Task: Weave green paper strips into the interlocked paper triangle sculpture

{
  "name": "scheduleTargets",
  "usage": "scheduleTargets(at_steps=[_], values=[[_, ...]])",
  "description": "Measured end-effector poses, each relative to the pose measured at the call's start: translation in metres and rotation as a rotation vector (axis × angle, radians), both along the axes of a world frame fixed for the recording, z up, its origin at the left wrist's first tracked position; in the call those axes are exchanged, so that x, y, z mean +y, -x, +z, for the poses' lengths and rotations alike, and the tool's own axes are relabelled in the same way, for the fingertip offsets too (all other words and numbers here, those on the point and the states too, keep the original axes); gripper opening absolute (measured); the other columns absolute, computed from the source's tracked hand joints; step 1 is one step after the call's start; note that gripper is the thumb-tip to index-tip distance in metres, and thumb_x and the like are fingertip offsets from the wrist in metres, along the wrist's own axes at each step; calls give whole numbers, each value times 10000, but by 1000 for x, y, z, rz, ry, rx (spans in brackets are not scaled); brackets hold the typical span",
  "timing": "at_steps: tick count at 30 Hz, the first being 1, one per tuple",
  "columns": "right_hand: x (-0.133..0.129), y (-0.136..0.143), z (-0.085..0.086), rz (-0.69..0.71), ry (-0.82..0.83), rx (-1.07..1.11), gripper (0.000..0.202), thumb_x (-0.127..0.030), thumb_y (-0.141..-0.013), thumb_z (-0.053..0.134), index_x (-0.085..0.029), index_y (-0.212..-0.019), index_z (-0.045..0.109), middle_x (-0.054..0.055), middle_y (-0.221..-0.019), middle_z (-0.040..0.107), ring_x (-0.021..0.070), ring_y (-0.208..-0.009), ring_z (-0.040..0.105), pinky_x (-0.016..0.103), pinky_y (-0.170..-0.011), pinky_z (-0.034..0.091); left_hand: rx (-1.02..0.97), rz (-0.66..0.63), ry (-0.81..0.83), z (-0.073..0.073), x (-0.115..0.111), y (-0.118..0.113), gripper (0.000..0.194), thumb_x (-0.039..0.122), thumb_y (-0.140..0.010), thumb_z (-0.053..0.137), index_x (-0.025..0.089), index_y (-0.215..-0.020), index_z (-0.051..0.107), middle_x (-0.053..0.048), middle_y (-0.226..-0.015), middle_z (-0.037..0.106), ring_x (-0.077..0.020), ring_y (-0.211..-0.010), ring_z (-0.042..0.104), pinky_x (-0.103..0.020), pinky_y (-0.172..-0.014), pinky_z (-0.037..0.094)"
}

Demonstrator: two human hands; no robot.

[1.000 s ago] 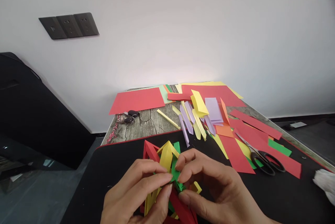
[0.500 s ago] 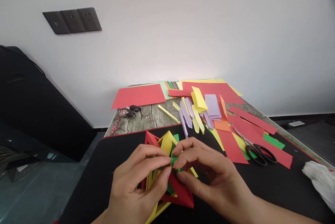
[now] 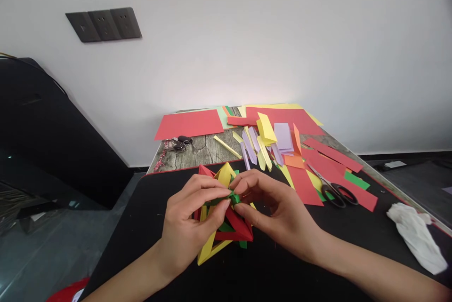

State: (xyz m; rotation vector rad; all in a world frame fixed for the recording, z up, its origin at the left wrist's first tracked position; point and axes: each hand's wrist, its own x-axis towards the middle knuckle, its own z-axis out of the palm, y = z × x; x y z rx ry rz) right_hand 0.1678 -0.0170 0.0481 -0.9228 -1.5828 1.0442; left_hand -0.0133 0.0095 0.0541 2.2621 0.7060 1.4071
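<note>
A folded paper model of red, yellow and green strips (image 3: 243, 230) rests on the black mat, low in the middle of the view. Over its top, my left hand (image 3: 192, 217) pinches a green paper piece (image 3: 233, 197) between thumb and fingers. From the other side my right hand (image 3: 278, 208) closes its thumb and fingers on the same green piece. The fingertips of both hands nearly meet there, hiding part of the model beneath them.
Black-handled scissors (image 3: 338, 194) lie on red strips at the right, near a crumpled white cloth (image 3: 416, 236). Purple and yellow folded strips (image 3: 250, 147) lie behind the model. Smaller scissors (image 3: 180, 143) sit by a red sheet (image 3: 192, 124).
The view has shifted, and the hands and model now appear higher in the frame. More of both forearms shows. My fingers still pinch at the model's top, with more of the green piece visible.
</note>
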Motion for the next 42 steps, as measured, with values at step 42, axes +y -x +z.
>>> scheduleTargets(at_steps=[42], values=[[11,0,-13,-25,-253,-41,199,-104,-833,634,-225,-991,634,49,-960,586,94,-667,622,217,-612,555,108,-145,61,-4,16,20,229,69,-816,673,195,-1007,663,-51,-949,649,-161,-853,652,-261,-719,576]])
